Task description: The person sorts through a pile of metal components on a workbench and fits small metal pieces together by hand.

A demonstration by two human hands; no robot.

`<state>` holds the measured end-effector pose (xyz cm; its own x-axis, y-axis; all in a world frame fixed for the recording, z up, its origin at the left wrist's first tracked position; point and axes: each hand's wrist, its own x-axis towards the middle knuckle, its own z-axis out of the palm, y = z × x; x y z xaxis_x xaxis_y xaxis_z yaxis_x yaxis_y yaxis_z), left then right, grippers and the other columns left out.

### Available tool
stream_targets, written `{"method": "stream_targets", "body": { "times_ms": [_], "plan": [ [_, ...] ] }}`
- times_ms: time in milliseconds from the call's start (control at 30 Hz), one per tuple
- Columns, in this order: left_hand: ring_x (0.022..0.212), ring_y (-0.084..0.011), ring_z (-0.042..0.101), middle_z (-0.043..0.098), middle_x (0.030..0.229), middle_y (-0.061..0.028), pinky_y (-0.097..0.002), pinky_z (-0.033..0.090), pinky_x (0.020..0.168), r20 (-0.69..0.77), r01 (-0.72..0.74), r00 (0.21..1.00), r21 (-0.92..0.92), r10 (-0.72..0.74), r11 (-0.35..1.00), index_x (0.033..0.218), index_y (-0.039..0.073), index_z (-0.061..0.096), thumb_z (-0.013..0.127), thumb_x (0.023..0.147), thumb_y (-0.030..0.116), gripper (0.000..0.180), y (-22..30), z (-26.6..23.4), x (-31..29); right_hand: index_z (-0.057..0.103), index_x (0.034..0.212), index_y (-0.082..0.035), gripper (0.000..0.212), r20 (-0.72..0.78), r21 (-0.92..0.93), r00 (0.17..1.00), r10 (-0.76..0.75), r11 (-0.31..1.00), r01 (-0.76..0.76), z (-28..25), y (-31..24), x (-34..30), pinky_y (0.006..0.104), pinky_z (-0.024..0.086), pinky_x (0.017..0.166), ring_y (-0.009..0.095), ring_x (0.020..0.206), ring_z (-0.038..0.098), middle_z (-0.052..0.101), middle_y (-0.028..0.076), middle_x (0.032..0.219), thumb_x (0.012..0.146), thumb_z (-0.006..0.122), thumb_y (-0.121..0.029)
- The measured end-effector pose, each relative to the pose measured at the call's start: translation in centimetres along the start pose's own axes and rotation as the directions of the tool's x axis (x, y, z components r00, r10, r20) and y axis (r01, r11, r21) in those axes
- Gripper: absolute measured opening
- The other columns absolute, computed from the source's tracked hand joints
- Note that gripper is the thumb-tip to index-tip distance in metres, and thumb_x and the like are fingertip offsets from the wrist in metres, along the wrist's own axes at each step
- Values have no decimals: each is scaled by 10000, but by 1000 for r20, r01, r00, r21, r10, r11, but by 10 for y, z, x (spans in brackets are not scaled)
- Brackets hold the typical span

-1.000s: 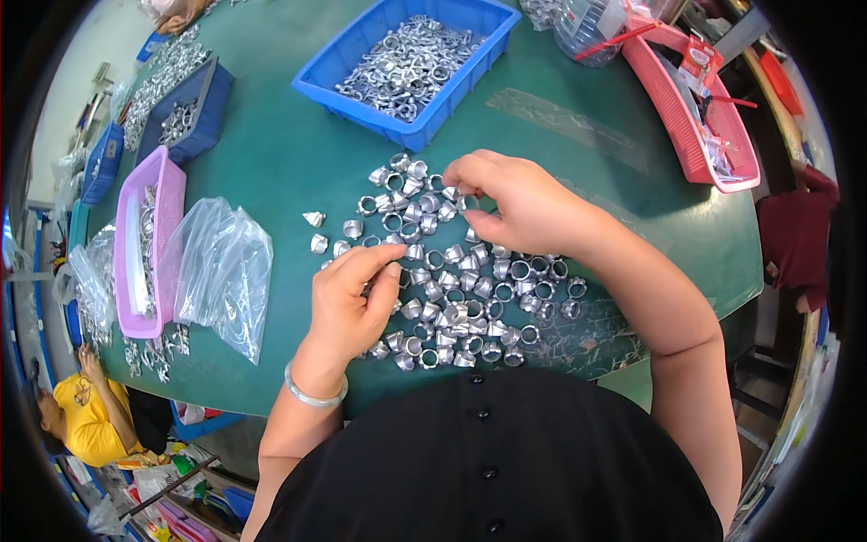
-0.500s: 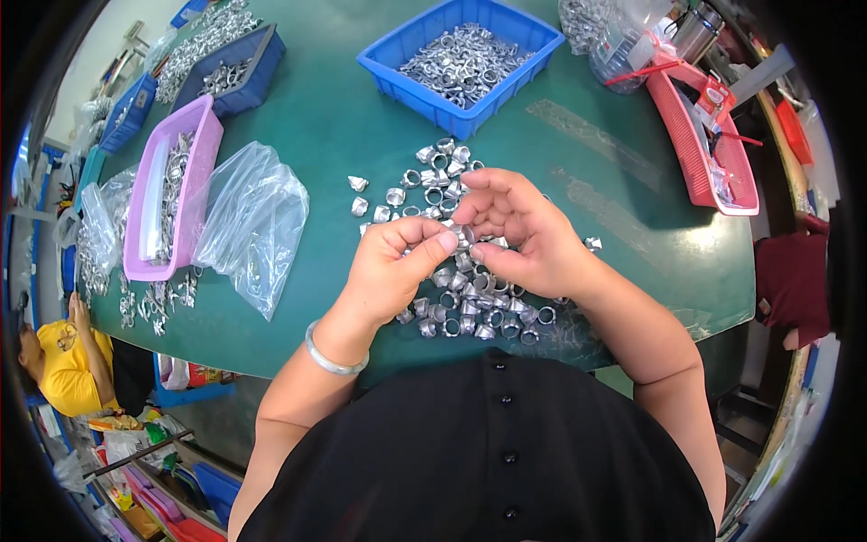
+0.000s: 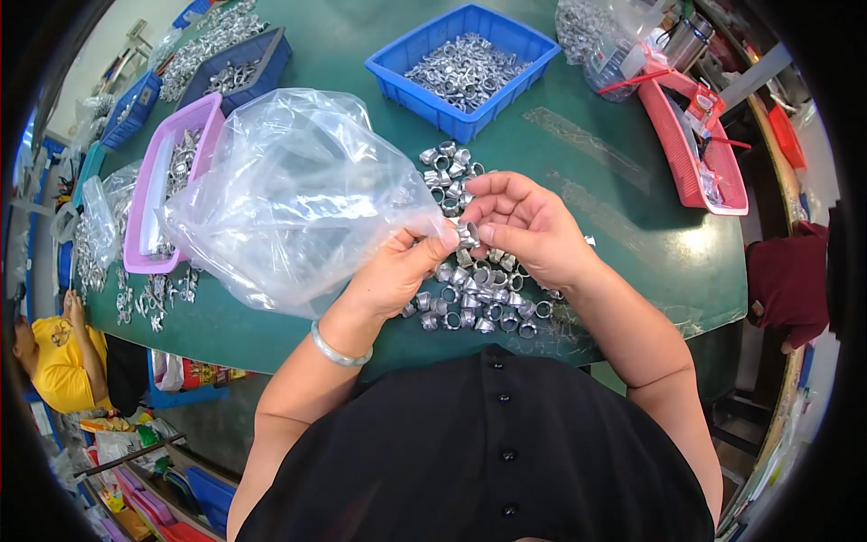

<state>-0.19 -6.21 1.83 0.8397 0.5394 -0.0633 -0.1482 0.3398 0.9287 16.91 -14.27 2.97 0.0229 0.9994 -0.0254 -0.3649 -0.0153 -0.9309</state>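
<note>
Plastic bag [image 3: 289, 194], clear and crinkled, hangs puffed up from my left hand [image 3: 397, 271], above the green surface [image 3: 623, 217] and in front of the pink tray [image 3: 158, 194]. My left fingers [image 3: 424, 242] are pinched shut on its mouth edge. I judge it nearly weightless and limp, slick too, so the hold belongs at the rim, where a pinch keeps the opening from collapsing.

My right hand [image 3: 528, 226] sits just beside it, fingers curled around a few small metal fittings [image 3: 468, 233] at the bag's mouth. More of them lie in a loose heap [image 3: 474, 294] under both hands. They look hard, smooth and dense for their size; I expect they roll and slide, so a cupped grasp suits them better than fingertips. A blue bin [image 3: 461, 54] of the same parts stands farther off.
</note>
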Motion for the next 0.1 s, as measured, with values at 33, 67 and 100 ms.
{"method": "stream_targets", "body": {
  "times_ms": [33,67,100],
  "plan": [
    [569,-18,417,531,666,54,-169,319,503,-59,18,998,4,-18,1000,862,69,615,601,860,197,129,-2,2,0,437,1192,-3,410,-6,16,1000,6,1000,-6,-1,2,0,283,503,732,142,856,576,576,96,965,801,559,32],
    [525,-22,400,529,649,41,-176,313,473,-118,36,992,6,-35,999,848,60,608,606,855,187,127,-5,3,0,447,1183,-2,402,-11,33,1000,12,999,-12,-2,3,0,282,509,725,139,858,575,576,97,970,800,561,34],
    [563,-33,418,566,710,29,-176,329,512,-88,10,996,56,-5,998,897,64,613,602,860,211,151,-7,1,0,437,1191,-2,413,-30,15,998,61,998,-60,-2,1,-1,291,510,747,146,856,579,579,97,976,802,575,19]
  ]
}}
